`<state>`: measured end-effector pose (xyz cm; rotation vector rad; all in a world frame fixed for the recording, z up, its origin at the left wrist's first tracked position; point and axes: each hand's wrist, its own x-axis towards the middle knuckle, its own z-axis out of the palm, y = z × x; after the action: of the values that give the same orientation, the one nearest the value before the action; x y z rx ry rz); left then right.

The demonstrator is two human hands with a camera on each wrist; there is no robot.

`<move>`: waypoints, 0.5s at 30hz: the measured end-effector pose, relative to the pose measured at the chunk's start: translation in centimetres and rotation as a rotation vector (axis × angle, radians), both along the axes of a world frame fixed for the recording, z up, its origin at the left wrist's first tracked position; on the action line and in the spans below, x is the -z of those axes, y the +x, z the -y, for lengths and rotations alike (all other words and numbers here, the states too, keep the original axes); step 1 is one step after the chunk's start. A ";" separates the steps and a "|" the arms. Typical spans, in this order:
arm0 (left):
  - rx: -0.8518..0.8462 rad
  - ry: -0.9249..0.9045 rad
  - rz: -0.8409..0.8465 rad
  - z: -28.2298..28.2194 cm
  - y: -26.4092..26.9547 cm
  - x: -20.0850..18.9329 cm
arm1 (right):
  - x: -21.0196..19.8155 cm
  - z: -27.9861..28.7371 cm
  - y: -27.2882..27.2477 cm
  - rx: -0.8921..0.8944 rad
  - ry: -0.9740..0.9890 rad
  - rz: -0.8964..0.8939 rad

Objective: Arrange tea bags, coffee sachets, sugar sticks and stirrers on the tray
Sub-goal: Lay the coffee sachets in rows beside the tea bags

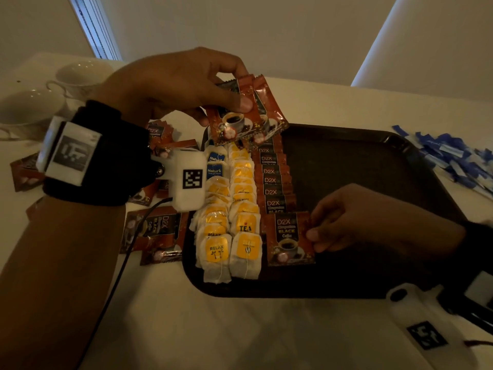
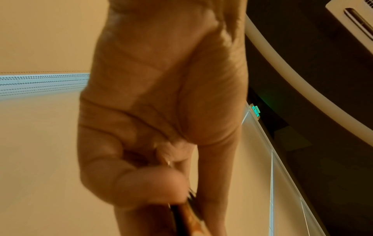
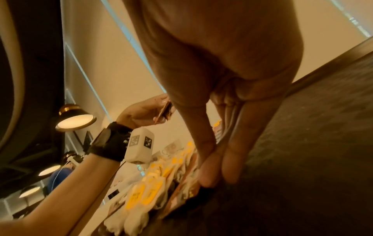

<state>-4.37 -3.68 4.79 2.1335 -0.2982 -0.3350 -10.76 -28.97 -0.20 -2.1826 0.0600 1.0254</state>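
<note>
Sachets (image 1: 246, 110) held above tray (image 1: 360, 166); cups (image 1: 53, 92) behind.

Dim room, lit lamp (image 3: 75, 119)

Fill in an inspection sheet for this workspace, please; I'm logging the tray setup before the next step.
Surface: white table carrying a dark tray.
Job's things: two rows of tea bags and one row of coffee sachets lie on the tray; loose coffee sachets lie left of it; blue sugar sticks are piled to its right. Stirrers: nothing seen.
Clutter: two white cups at far left.
Grippers: left hand holds a bunch of sachets above the tray; right hand pinches the nearest sachet of the row.
Cables: black cable from the left wrist unit.
Surroundings: pale walls, window blind.
</note>
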 end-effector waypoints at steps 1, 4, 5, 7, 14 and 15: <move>0.003 -0.002 -0.003 0.0 0.0 0.0 | 0.1 -0.3 0.1 0.011 -0.004 0.000; 0.013 0.000 -0.012 0.1 -0.1 -0.1 | 0.3 -1.0 0.3 0.021 -0.026 0.032; 0.015 0.001 -0.012 0.1 -0.1 -0.1 | 0.3 -1.2 0.3 0.016 -0.032 0.047; 0.017 -0.002 -0.013 0.1 -0.1 -0.2 | 0.3 -1.5 0.4 0.006 -0.041 0.073; 0.015 -0.003 -0.006 0.0 -0.2 -0.2 | 0.4 -2.3 0.8 -0.054 -0.080 0.107; 0.017 -0.003 -0.007 0.0 -0.2 -0.2 | 0.4 -2.3 0.8 -0.071 -0.095 0.118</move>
<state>-4.54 -3.64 5.03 2.1274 -0.3130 -0.3520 -9.93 -26.66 -0.56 -2.3423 -0.0240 0.9475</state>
